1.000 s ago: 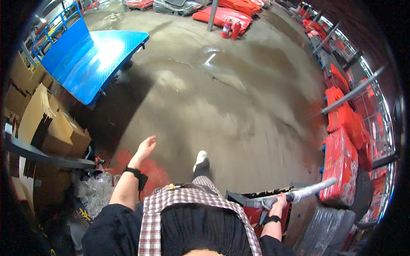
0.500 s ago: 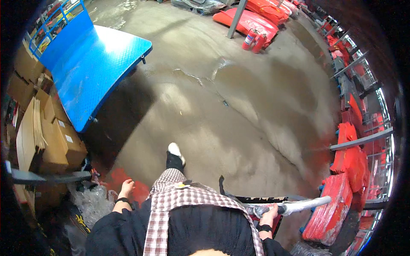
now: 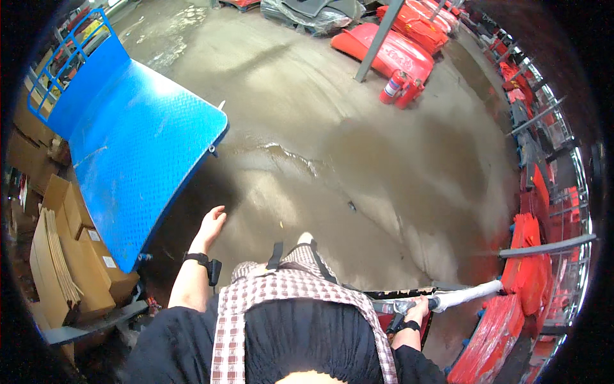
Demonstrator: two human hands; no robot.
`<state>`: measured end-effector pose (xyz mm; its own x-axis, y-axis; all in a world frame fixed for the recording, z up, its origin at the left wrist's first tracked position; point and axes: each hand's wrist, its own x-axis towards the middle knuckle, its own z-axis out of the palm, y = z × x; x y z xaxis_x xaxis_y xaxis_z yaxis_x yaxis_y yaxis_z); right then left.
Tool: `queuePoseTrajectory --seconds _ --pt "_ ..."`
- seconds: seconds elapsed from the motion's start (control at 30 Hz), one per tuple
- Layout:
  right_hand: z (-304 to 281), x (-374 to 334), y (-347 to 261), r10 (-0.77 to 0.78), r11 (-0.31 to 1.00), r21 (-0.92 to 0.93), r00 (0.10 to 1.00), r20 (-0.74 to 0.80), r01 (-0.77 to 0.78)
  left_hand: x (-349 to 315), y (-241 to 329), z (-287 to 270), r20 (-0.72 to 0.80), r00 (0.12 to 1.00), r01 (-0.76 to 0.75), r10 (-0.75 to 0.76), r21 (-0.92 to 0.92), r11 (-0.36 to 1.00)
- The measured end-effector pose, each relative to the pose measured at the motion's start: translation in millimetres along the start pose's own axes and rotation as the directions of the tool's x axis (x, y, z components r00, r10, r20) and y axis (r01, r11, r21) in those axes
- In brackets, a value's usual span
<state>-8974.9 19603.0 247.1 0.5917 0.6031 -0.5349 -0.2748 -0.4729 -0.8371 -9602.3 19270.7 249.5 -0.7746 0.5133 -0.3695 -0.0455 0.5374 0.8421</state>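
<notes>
My right hand [image 3: 418, 310] is closed around a bar [image 3: 464, 296] at my right side. Its outer stretch is wrapped in pale plastic, and a dark section shows beside my fingers. Below the bar is the dark edge of something low, largely hidden by my body. My left hand [image 3: 212, 224] swings out in front of me, holding nothing, its fingers loosely apart. The nearest thing to it is a blue flat-bed trolley [image 3: 144, 150] with a ribbed deck and a railed end, and the two do not touch.
Cardboard boxes [image 3: 96, 249] stand at the left, by a grey rail [image 3: 96, 325]. Plastic-wrapped red panels [image 3: 489, 339] line the right side. Ahead are two red fire extinguishers [image 3: 400, 89], a grey post [image 3: 380, 41] and red panels [image 3: 387, 51]. The concrete floor [image 3: 307, 185] has wet patches.
I have stepped ahead, so the trolley and extinguishers sit lower and nearer. My left hand has swung up and forward from beside my hip. The right keeps its hold on the bar.
</notes>
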Motion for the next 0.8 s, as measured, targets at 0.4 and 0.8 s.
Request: queuePoseTrajectory --seconds 0.4,0.8 --pt "305.8 -32.3 -17.8 -0.008 0.995 -0.097 1.000 0.016 0.010 119.2 -82.1 -14.4 0.009 0.748 0.655 -0.664 -0.169 0.736" --pt "631.1 -115.1 -36.5 -0.042 0.971 -0.230 0.996 0.072 0.058 325.8 57.0 -88.0 -0.151 0.876 0.412 -0.458 -0.260 0.874"
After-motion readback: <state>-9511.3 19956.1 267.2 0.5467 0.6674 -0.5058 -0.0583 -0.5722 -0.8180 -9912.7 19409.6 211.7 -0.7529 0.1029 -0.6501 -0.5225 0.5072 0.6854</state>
